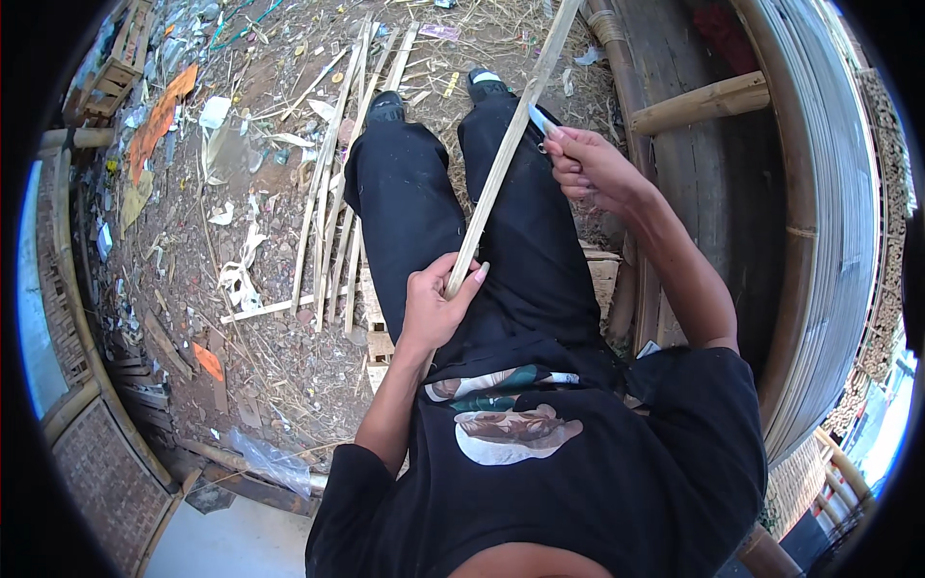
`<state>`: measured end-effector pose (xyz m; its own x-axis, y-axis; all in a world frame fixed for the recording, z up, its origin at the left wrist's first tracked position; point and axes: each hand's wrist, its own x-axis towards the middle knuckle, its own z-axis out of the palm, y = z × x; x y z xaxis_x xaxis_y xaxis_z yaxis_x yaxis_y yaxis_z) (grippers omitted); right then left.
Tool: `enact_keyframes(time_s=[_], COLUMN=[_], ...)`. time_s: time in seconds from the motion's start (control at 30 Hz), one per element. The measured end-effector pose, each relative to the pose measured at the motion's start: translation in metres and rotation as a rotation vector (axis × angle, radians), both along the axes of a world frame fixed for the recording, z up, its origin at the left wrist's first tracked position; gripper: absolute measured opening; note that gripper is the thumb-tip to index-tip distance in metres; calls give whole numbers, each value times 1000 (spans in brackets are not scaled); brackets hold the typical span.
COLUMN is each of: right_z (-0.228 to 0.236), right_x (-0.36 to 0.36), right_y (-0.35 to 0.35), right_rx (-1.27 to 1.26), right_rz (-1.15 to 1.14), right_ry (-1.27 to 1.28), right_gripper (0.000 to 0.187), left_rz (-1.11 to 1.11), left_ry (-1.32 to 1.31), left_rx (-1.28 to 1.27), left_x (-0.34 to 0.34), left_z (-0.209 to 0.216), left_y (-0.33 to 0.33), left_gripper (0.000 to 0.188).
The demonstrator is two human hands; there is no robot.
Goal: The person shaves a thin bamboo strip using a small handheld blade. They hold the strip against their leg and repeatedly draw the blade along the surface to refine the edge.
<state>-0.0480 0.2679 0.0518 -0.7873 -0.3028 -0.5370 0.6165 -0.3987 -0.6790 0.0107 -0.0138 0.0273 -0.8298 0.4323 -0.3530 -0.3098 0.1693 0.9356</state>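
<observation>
Both closed: left hand (438, 302) gripping long wooden strip (501, 168), right hand (593, 168) clenched on knife (541, 119) at strip's edge.

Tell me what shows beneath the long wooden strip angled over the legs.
Beneath the wooden strip are black trousers and, farther out, straw-strewn ground. Whatever fabric or soil it directly covers cannot be seen.

Brown dirt ground (279, 361), heavily littered, orange sheet (159, 125) at upper left near slatted wooden crate (116, 69); woven wall panel (111, 482) in bamboo frame (72, 409), lower left; bamboo crossbar (699, 104) and grey slatted surface (843, 241), right; daylight, brightest at right rim
</observation>
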Motion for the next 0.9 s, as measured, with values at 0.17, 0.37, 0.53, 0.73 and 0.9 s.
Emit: enact_keyframes(time_s=[0.17,0.37,0.53,0.73,0.9], right_z=[20,7,6,6,0], right_x=[19,29,27,36,38], right_y=[-26,-58,-66,-84,-83], right_rx=[-50,-86,-127,-112,-111], right_rz=[324,466,492,560,514], right_ry=[-61,-120,-138,-209,-203], right_gripper=[29,31,30,23,32], left_rz=[57,-8,-6,-43,-83], left_ry=[-174,-148,-138,-70,-22], left_rx=[154,127,187,198,116], left_x=[-4,-5,-6,-4,-7], left_z=[6,-1,-2,-9,-13], left_y=[0,1,0,0,-1], left_gripper=[9,9,12,17,18])
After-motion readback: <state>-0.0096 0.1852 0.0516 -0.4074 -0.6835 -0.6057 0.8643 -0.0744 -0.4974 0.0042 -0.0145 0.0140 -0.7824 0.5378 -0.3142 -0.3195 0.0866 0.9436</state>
